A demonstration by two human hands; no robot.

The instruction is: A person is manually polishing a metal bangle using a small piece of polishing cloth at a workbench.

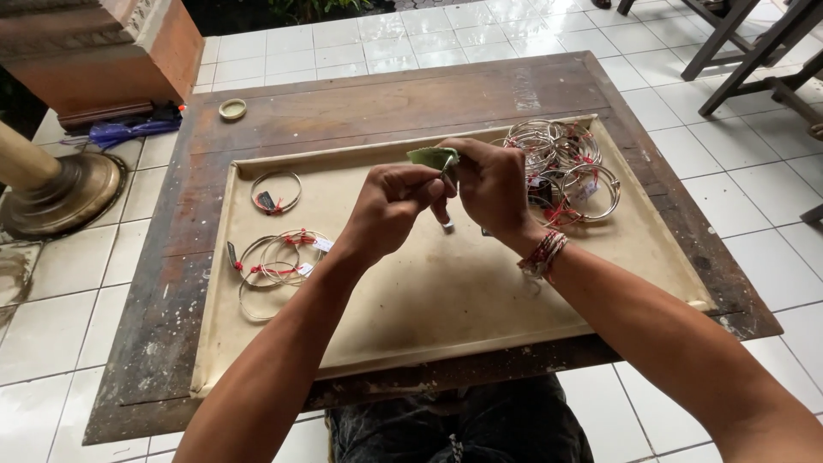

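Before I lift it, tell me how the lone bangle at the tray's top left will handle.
The lone bangle looks like thin metal wire, so probably light and fairly stiff. Being round, it may roll if stood on edge. Its small tag might snag or dangle.

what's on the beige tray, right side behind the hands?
A pile of silver bangles with red ties lies on the tray. The right hand covers the pile's left edge.

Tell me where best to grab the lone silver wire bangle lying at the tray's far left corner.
Probably pinch the lone silver wire bangle on its bare right-hand arc, coming from above. It lies flat on the beige tray, apart from the other bangles, and a dark tag with red thread sits on its lower-left arc.
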